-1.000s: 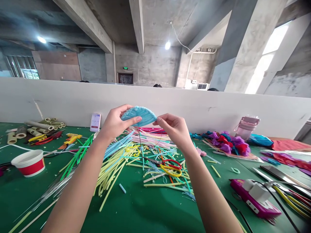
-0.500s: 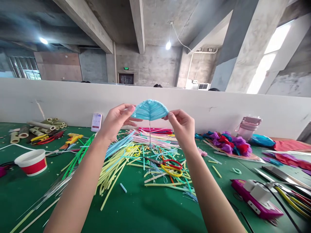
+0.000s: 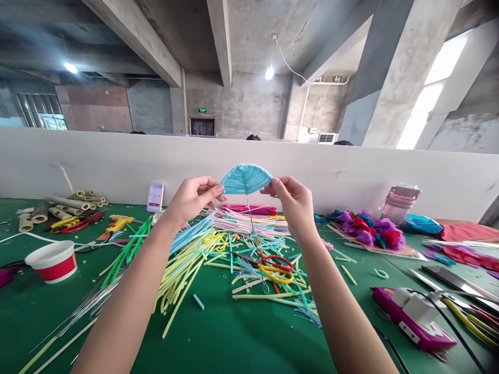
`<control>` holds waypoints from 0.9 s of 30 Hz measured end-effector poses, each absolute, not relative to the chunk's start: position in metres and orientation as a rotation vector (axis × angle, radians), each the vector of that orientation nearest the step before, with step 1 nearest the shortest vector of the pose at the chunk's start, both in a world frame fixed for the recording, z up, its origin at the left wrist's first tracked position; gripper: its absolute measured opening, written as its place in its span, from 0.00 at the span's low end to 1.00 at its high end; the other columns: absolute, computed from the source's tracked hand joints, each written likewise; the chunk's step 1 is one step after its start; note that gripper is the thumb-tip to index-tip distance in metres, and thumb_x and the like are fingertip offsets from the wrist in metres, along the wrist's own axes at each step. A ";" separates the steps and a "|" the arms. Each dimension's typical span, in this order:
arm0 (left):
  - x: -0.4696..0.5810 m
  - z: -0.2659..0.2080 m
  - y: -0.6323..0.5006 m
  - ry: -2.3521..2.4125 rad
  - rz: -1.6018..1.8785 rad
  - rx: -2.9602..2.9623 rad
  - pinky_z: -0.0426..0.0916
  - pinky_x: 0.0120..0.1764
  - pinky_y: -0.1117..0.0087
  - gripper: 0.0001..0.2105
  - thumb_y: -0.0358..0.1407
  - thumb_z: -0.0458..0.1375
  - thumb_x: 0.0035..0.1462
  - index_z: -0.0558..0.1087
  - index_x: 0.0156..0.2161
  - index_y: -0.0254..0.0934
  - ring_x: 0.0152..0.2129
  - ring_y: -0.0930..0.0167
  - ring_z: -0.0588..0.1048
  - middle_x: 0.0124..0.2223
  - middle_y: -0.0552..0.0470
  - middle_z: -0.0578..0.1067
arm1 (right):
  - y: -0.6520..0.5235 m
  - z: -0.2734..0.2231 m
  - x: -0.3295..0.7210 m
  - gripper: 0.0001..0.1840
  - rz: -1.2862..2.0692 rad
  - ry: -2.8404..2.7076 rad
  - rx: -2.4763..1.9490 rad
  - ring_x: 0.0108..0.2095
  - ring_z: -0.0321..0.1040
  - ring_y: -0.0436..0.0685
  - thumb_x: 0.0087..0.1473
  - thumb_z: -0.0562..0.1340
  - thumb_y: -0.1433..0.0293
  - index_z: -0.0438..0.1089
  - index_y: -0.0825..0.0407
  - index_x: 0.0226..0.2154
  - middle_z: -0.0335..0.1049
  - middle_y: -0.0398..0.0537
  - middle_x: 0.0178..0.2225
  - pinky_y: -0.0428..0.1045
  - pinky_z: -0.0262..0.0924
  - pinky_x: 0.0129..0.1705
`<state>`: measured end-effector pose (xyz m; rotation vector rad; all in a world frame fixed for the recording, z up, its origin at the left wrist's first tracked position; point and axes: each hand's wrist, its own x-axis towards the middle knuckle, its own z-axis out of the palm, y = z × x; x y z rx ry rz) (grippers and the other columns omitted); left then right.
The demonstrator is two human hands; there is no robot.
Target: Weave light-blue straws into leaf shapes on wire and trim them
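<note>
Between my hands, held up above the table, is a light-blue fan-shaped piece of fuzzy yarn-like strands (image 3: 245,179) with a central rib. A thin wire stem (image 3: 252,221) hangs down from its lower edge. My left hand (image 3: 197,196) pinches the left corner with thumb and fingers. My right hand (image 3: 291,195) pinches the right corner the same way. Below lie scissors with red and yellow handles (image 3: 277,270), among cut pipe-cleaner-like strips. Yellow strips (image 3: 183,275), light-blue strips (image 3: 191,234) and pink strips (image 3: 245,221) are heaped behind and to the left.
On the left are a paper cup (image 3: 52,262), a yellow glue gun (image 3: 119,223), bamboo tubes (image 3: 70,202) and thin wires (image 3: 88,298). A phone (image 3: 155,196) leans on the white partition (image 3: 97,161). At right stand a pink bottle (image 3: 401,204), a purple power strip (image 3: 413,322) and pliers (image 3: 471,317).
The blue piece has shifted slightly right and down, and its wire stem now slants to the right. My left hand has moved right with its corner; my right hand stays nearly in place.
</note>
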<state>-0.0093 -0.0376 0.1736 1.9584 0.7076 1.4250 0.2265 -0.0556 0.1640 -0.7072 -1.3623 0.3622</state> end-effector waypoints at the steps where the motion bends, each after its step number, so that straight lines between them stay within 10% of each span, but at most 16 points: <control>1: -0.009 0.173 -0.037 0.697 1.435 1.960 0.72 0.30 0.71 0.13 0.45 0.65 0.54 0.77 0.33 0.35 0.28 0.68 0.78 0.30 0.47 0.80 | -0.055 0.164 0.227 0.14 0.377 -1.363 -0.728 0.31 0.76 0.53 0.57 0.62 0.58 0.72 0.53 0.33 0.76 0.46 0.29 0.51 0.67 0.39; 11: 0.002 0.164 -0.035 0.243 1.134 1.509 0.70 0.52 0.56 0.31 0.58 0.53 0.59 0.73 0.56 0.35 0.52 0.55 0.73 0.53 0.39 0.76 | -0.060 0.164 0.216 0.14 0.351 -1.444 -0.726 0.31 0.74 0.53 0.58 0.61 0.57 0.71 0.52 0.33 0.75 0.46 0.29 0.49 0.67 0.34; 17: 0.029 0.151 -0.040 0.077 0.908 1.388 0.63 0.58 0.50 0.22 0.43 0.53 0.66 0.65 0.63 0.46 0.61 0.54 0.65 0.62 0.46 0.69 | -0.061 0.159 0.201 0.13 -0.086 -1.539 -0.883 0.38 0.70 0.55 0.61 0.58 0.60 0.74 0.49 0.34 0.76 0.46 0.33 0.52 0.64 0.41; 27: -0.009 0.165 -0.019 0.065 1.375 1.129 0.67 0.54 0.49 0.20 0.40 0.54 0.64 0.65 0.60 0.51 0.56 0.56 0.71 0.56 0.45 0.74 | -0.076 0.140 0.264 0.12 -0.269 -1.625 -1.421 0.34 0.71 0.56 0.58 0.57 0.66 0.71 0.51 0.42 0.75 0.49 0.35 0.50 0.61 0.35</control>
